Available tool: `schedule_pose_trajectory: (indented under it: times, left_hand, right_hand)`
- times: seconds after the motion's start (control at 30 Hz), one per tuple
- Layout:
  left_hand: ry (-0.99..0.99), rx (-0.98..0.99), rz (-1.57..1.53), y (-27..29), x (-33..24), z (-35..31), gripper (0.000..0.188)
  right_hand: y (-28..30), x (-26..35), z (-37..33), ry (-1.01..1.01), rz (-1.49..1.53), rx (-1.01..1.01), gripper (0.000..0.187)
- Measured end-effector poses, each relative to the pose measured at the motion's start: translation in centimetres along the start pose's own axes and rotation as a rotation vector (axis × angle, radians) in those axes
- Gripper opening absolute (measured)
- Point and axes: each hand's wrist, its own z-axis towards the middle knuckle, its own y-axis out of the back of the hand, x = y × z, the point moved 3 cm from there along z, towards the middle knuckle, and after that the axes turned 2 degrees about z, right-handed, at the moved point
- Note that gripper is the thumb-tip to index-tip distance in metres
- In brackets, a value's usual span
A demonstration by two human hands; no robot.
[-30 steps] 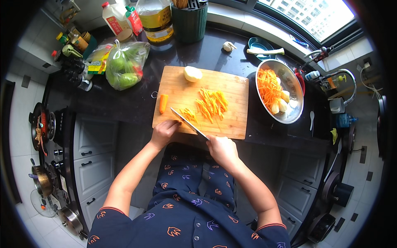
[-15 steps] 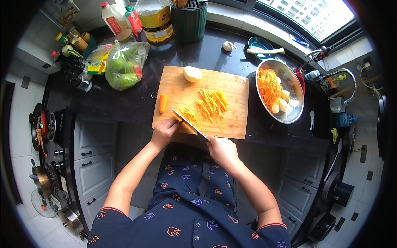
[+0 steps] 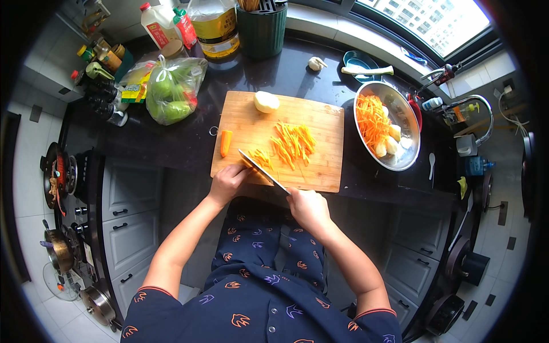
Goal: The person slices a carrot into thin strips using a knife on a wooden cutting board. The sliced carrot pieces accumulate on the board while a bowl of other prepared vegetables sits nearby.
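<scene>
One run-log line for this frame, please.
right hand: holds knife | left hand: steadies carrot at blade | cutting board: carrot strips, carrot piece | metal bowl

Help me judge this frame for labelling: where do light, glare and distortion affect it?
Head view: daylight from the window glares on the metal bowl; fisheye bends the cutting board edges and darkens the rim; the knife and both hands look sharp.

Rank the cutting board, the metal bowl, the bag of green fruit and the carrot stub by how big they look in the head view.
1. Cutting board
2. Metal bowl
3. Bag of green fruit, looking not far behind the bowl, so that pair is less certain near the picture's bent rim
4. Carrot stub
</scene>
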Motion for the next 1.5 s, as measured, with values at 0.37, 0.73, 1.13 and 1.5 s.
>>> schedule_pose_trajectory:
  times: [0.37,0.73,1.13,1.5]
  left_hand:
    - [0.001,0.008,0.014,0.5,-0.5,0.6,0.018]
    - [0.121,0.046,-0.089,2.9,-0.8,-0.4,0.027]
    - [0.311,-0.197,-0.159,7.9,-3.0,3.8,0.016]
    - [0.156,0.283,-0.401,5.4,-4.9,9.0,0.015]
  right_hand:
    - [-0.9,-0.7,0.5,-0.060,0.001,0.049,0.015]
    - [1.5,-5.5,2.2,-0.193,0.169,0.006,0.025]
    - [3.4,-3.8,-0.2,-0.134,-0.077,-0.392,0.023]
    - [2.4,-5.1,-0.8,0.213,-0.576,-0.584,0.040]
